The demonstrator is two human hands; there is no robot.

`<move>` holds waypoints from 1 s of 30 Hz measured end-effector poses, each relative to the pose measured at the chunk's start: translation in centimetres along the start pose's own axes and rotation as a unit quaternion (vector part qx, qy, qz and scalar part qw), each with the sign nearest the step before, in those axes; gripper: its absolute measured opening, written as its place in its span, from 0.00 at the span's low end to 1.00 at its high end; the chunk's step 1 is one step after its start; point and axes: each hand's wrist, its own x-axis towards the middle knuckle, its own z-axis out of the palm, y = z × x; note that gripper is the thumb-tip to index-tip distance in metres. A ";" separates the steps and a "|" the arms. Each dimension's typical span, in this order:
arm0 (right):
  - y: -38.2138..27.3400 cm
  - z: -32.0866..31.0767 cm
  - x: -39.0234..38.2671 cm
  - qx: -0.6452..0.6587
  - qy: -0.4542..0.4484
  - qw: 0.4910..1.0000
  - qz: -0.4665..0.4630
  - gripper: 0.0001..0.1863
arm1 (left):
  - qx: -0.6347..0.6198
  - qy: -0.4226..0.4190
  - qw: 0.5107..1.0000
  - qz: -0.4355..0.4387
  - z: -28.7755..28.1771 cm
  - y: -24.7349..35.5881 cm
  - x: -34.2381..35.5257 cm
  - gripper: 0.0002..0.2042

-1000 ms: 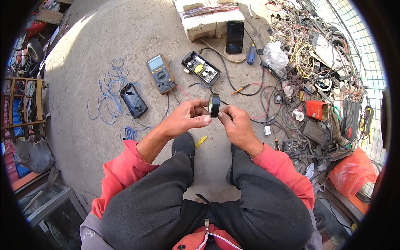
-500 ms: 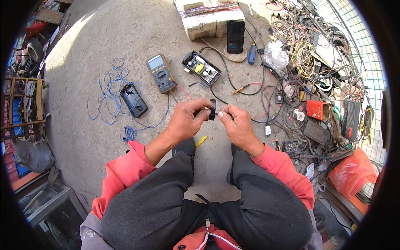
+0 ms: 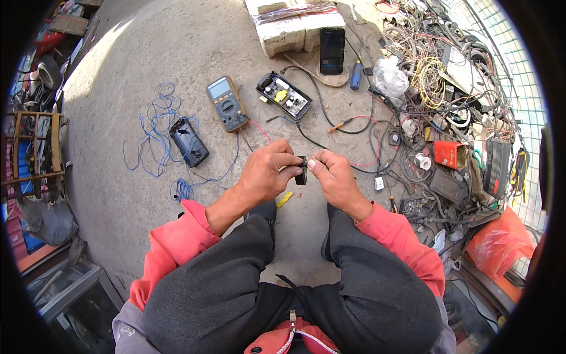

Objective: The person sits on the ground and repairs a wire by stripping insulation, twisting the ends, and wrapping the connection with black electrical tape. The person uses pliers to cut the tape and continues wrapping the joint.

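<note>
Between my hands, above the concrete, is a roll of black tape [image 3: 302, 175], turned mostly edge-on. My left hand [image 3: 266, 170] is closed, its thumb and fingers pinching the roll from the left. From the other side my right hand [image 3: 333, 175] closes thumb against forefinger at the tape's edge; the fingertips hide exactly what part they grip. Beyond my hands lies an opened black case with a circuit board [image 3: 284, 96] inside. A multimeter [image 3: 226, 104] with an orange-brown rim lies left of it, and a black case shell [image 3: 189, 141] lies farther left.
Blue wire [image 3: 158, 138] lies tangled at the left. A phone [image 3: 332, 52] leans against a pale block [image 3: 295, 29], beside a blue-handled screwdriver [image 3: 356, 75]. Heaped cables and scrap [image 3: 439, 76] fill the right side, with a red box [image 3: 449, 154]. Yellow scrap [image 3: 285, 199] lies between my feet.
The black roll has turned and dropped slightly between my fingers, so its rounded side shows more below them. Both hands stay in nearly the same place.
</note>
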 end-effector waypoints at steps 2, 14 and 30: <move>-0.1 0.0 0.1 0.001 -0.005 1.000 0.001 0.11 | 0.005 0.001 1.000 0.001 -0.1 0.0 0.1 0.07; -1.2 -0.2 0.4 -0.111 -0.001 0.984 -0.137 0.11 | -0.018 0.040 0.999 -0.022 -0.2 -0.3 0.1 0.03; -1.7 -0.8 0.7 -0.232 -0.010 0.919 -0.318 0.18 | -0.173 -0.085 0.961 -0.196 -1.6 -1.3 0.7 0.06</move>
